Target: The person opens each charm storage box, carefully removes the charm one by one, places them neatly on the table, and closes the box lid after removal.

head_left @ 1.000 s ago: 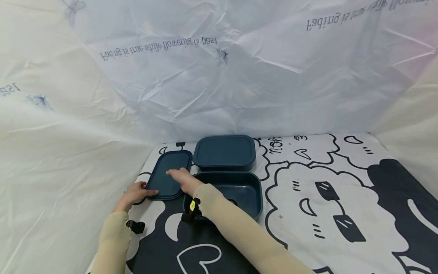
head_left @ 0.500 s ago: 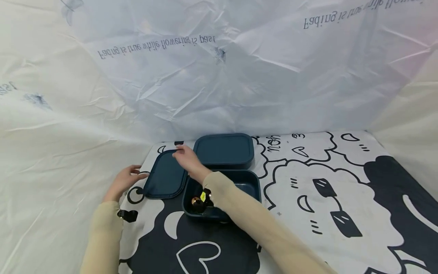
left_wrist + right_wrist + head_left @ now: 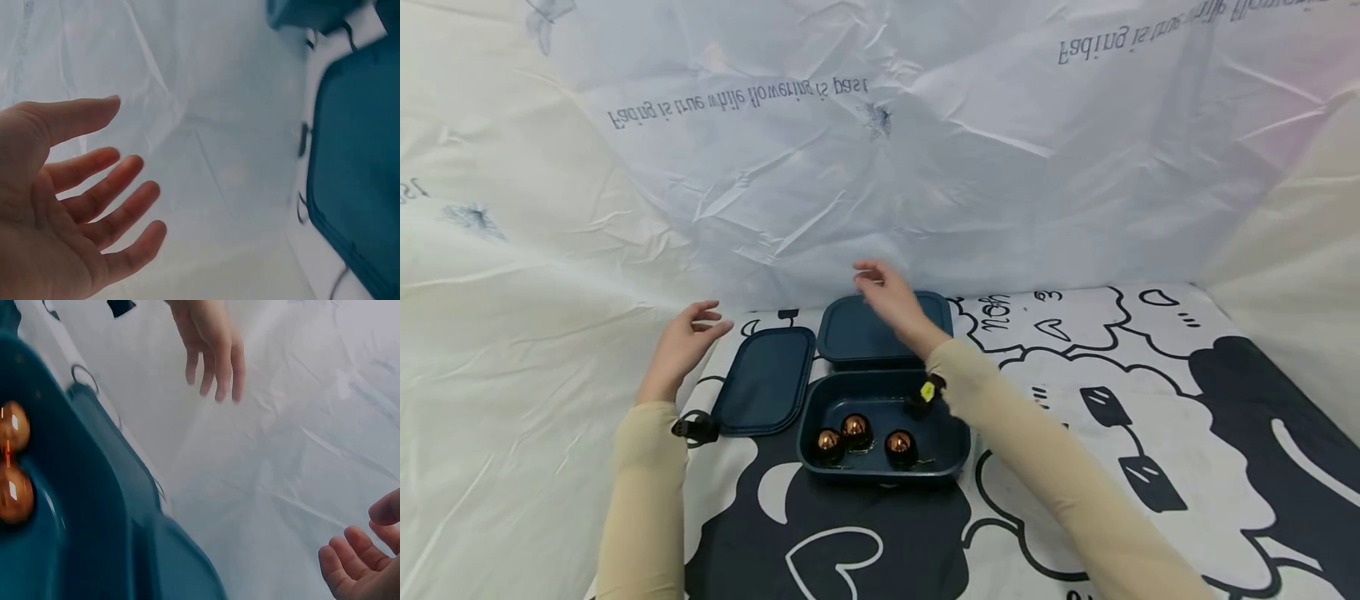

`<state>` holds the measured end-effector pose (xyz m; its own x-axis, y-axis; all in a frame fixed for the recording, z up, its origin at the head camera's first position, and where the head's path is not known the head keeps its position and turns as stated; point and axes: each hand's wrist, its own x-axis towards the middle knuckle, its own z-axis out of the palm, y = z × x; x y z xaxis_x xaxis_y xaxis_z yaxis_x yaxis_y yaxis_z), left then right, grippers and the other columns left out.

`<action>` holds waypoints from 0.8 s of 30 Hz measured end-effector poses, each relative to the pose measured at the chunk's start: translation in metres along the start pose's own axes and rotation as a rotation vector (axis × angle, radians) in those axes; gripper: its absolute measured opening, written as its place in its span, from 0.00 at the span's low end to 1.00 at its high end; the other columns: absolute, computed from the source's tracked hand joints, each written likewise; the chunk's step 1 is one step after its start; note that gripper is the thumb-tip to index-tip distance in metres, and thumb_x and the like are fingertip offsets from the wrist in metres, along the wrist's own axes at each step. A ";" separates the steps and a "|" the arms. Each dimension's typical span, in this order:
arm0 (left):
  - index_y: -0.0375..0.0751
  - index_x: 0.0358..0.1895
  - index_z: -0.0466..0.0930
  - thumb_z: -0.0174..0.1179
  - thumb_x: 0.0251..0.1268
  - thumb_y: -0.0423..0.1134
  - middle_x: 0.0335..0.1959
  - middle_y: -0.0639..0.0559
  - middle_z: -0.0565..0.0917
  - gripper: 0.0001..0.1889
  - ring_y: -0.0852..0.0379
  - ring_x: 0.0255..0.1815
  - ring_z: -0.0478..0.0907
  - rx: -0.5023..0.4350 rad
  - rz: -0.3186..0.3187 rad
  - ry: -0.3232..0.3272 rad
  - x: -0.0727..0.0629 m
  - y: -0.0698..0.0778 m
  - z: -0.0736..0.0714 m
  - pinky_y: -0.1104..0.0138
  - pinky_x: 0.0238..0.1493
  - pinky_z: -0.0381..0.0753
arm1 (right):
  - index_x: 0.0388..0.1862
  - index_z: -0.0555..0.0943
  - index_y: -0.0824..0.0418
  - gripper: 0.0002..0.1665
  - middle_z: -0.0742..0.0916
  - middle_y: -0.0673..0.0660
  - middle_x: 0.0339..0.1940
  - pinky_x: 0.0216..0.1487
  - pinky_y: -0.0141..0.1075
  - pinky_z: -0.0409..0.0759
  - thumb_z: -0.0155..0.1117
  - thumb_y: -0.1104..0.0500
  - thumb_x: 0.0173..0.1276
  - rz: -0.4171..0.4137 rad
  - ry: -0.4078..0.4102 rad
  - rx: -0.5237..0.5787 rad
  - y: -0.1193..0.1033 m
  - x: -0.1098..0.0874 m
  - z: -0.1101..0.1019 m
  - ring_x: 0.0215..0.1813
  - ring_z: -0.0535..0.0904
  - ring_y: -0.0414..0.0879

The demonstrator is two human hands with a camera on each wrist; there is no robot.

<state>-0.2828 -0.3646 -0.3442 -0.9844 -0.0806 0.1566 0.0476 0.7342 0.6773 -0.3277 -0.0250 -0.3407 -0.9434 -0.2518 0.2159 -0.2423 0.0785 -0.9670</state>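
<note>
My left hand (image 3: 685, 346) hovers over the table's left edge, to the left of a dark blue lid (image 3: 767, 379). In the left wrist view its fingers (image 3: 119, 219) spread loosely with nothing in them. My right hand (image 3: 891, 304) is raised, overlapping the lidded blue box (image 3: 842, 337) at the back, its fingers bent loosely around nothing. Between my forearms stands an open blue box (image 3: 880, 477). Inside it sit three shiny copper-coloured balls: a left ball (image 3: 828, 442), a middle ball (image 3: 855, 428) and a right ball (image 3: 900, 446). My right wrist covers the box's back right corner.
A black-and-white cartoon tablecloth (image 3: 1097, 492) covers the table. Behind it hangs a pale crinkled sheet (image 3: 880, 192), with more of the same sheeting on the left side. The lid, the lidded box and the open box lie close together.
Both hands have left the lid and risen. The right hand has swung right and back, uncovering the balls. The lid now lies untouched beside the open box.
</note>
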 end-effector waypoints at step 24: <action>0.41 0.79 0.58 0.62 0.73 0.41 0.75 0.36 0.61 0.36 0.35 0.70 0.66 -0.172 0.151 -0.067 0.021 0.027 0.096 0.42 0.62 0.74 | 0.70 0.73 0.63 0.24 0.79 0.64 0.64 0.61 0.52 0.76 0.56 0.58 0.79 -0.089 0.157 -0.376 0.065 -0.046 -0.122 0.65 0.75 0.57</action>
<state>-0.3179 -0.2820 -0.3914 -0.9725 0.0706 0.2217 0.2181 0.6087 0.7628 -0.3277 0.1093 -0.3975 -0.9312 -0.1258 0.3422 -0.3627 0.4169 -0.8335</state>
